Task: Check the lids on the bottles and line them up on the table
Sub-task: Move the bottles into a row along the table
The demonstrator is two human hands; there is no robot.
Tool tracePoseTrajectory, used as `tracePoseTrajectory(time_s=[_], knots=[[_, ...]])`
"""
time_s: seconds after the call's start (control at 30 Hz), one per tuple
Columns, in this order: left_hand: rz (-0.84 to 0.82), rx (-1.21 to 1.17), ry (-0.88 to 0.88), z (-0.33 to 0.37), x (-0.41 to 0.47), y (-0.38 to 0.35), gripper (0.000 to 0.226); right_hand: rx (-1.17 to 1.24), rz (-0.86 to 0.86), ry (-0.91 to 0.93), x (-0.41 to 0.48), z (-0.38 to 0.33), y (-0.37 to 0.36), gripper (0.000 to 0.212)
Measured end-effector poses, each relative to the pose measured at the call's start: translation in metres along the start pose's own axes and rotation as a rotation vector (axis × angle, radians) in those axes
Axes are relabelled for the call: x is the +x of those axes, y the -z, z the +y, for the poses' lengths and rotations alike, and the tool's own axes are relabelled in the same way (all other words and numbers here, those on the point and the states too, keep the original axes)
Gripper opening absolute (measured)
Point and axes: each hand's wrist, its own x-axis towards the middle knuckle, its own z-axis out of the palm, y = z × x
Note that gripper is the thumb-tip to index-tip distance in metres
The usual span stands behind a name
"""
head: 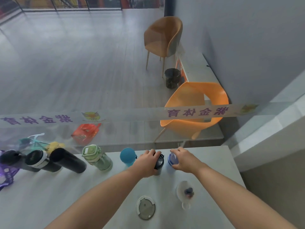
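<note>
Along the far edge of the white table (66, 195) stands a row of bottles. My left hand (146, 164) grips a bottle with a black lid (159, 162) from its left side. Just to the right, my right hand (183, 159) holds the blue-lidded bottle (171, 160), fingers curled over its top. Left of them stand a blue bottle (127, 156), a green bottle with a square lid (96, 157), a tall black bottle (67, 160), a black bottle with a white band (38, 160) and another dark bottle (11, 158).
A round grey-and-white lid (146, 207) and a clear bottle or cup (185, 193) sit nearer me on the table. A purple bag (7, 176) lies at the left edge. A glass panel (132, 126) rises behind the bottles; orange chairs (194, 109) stand beyond it.
</note>
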Motion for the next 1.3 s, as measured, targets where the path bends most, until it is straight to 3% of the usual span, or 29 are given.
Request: tracePoseTrajectory(time_s=[0.3, 1.0, 1.3], knots=[[-0.012, -0.033, 0.076, -0.003, 0.043, 0.014, 0.081, -0.040, -0.001, 0.048, 0.038, 0.013, 0.016, 0.079], [-0.013, -0.057, 0.102, 0.000, 0.040, 0.012, 0.075, -0.081, -0.010, 0.006, 0.026, 0.036, 0.017, 0.072], [-0.022, -0.074, 0.149, 0.003, 0.033, 0.007, 0.085, -0.098, 0.001, 0.021, 0.021, 0.041, 0.014, 0.079]])
